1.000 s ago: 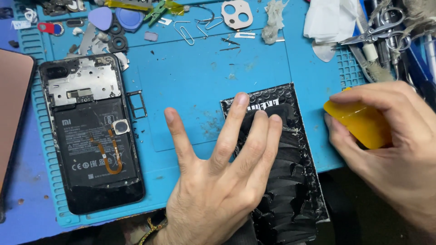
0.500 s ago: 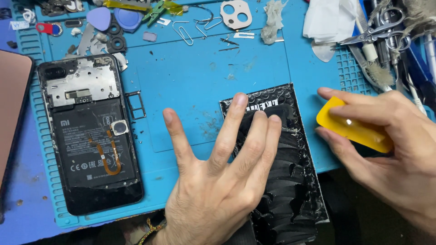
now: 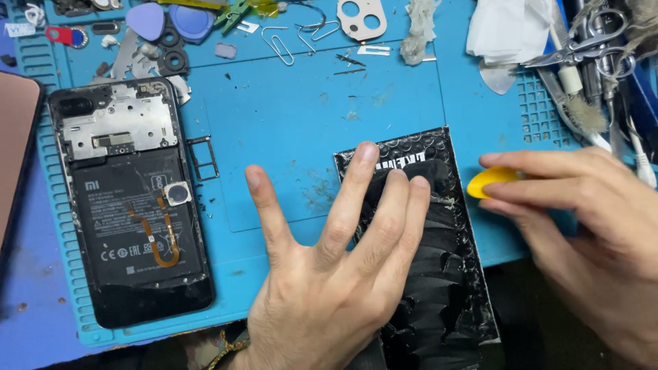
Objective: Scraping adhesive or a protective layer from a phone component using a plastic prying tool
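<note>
Now the black crinkled panel (image 3: pixel 439 274), a cracked and wrinkled sheet with a strip of bubble texture along its top edge, lies on the lower right part of the blue work mat (image 3: pixel 308 123), its bottom end hanging past the mat's front edge. The left hand (image 3: pixel 336 274) lies flat on it, fingers spread and straight, the middle three fingertips pressing the panel's upper left area while the thumb rests on the bare mat; this hand and the panel sit just as they did half a second ago. The right hand (image 3: pixel 589 226) pinches a yellow plastic pick (image 3: pixel 490 181) between thumb and forefinger. Earlier the pick showed as a broad yellow wedge, well clear of the panel; by now the hand has turned and come leftward, so only the pick's rounded tip peeks out, just beside the panel's right edge near its upper corner. Whether the tip touches the edge cannot be told.

To the left, an opened phone (image 3: pixel 130 199) lies face down with its back off, its battery and an orange flex cable showing, and a small card tray (image 3: pixel 203 157) just beside its right side. Along the mat's far edge lie paper clips (image 3: pixel 277 44), a camera-cutout piece (image 3: pixel 362 17) and blue picks (image 3: pixel 171 20). Scissors (image 3: pixel 582 44) and white tissue (image 3: pixel 510 27) rest at the upper right.
</note>
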